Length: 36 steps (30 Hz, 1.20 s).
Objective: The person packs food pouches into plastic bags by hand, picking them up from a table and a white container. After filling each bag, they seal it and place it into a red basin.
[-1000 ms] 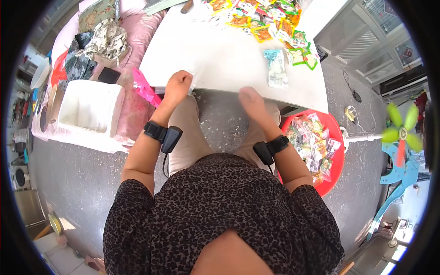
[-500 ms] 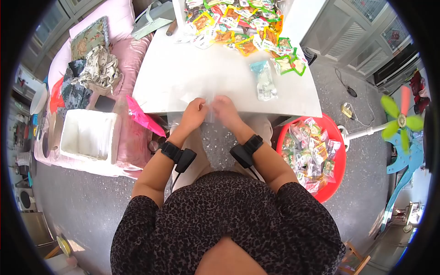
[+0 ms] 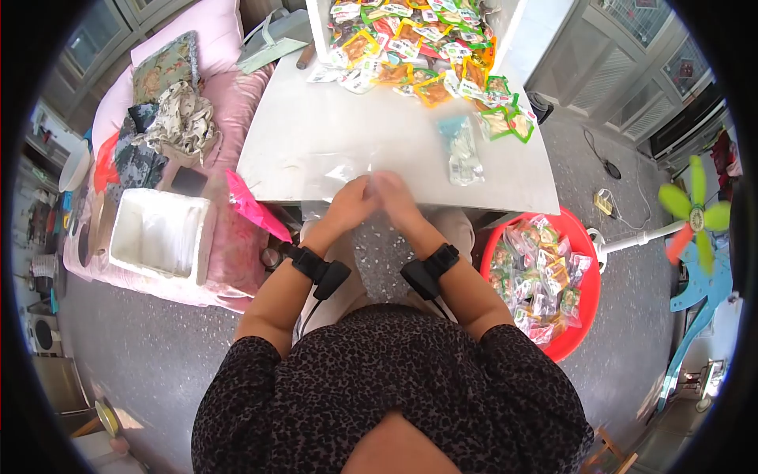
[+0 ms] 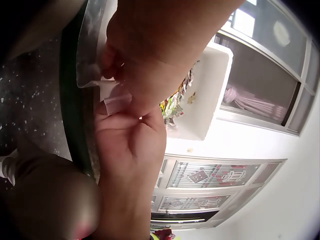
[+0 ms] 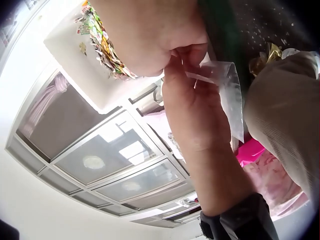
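A clear plastic bag (image 3: 335, 167) lies over the front edge of the table, partly hidden behind the hands. My left hand (image 3: 351, 205) pinches its rim, with the film hanging past those fingers in the right wrist view. Right beside it, my right hand (image 3: 397, 201) has its thumb and fingertips on the same rim, slightly blurred in the head view. Fingertips of both hands meet at the bag's mouth (image 5: 202, 76). To the right on the table (image 3: 276, 150) lies a clear pack with a pale blue top (image 3: 462, 150).
A white foam box (image 3: 512, 39) of colourful snack packets (image 3: 410, 35) stands at the back, packets spilling forward. A red tub (image 3: 586, 316) of bagged packets sits right, near a green-bladed fan (image 3: 696, 215). Left, a foam box (image 3: 162, 233) and pink bag (image 3: 253, 207) lie on a pink bed.
The right hand has come left to join the left hand, which moved rightward. The clear bag now spreads before them at the table edge.
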{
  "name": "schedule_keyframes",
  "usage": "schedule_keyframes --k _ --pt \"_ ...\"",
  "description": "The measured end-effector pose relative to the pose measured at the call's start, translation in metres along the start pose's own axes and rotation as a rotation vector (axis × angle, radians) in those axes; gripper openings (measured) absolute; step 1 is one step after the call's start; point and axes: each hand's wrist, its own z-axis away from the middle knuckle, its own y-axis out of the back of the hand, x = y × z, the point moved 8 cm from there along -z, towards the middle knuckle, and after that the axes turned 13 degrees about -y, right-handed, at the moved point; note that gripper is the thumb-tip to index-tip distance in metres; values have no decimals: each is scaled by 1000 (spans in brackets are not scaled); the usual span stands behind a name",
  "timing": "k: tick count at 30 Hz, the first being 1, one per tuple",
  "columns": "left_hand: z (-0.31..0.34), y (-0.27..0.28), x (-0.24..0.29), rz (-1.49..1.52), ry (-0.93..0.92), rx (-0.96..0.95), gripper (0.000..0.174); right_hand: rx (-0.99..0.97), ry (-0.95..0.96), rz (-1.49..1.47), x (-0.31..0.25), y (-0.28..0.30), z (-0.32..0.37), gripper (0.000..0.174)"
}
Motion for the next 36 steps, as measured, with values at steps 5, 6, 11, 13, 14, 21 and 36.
schedule_keyframes --k 5,6,11,13,14,21,36 --pt "1 -10 -5 299 129 -99 28 -1 -14 -60 13 13 -13 23" --pt "0 -23 -22 374 112 -99 27 26 -32 -77 15 16 -14 26" --pt "-2 -19 6 335 -97 -118 25 81 -29 -30 4 12 -2 22" --pt "-3 -9 32 253 -180 -113 26 88 -15 -13 -1 10 0 18" --pt "-3 -6 38 160 -184 -106 27 74 -19 -20 0 9 -1 17" --pt "-7 -6 27 58 -236 -57 29 77 11 137 -10 8 -3 13" --pt "-3 32 22 62 39 115 26 22 -199 79 -9 -8 -21 14"
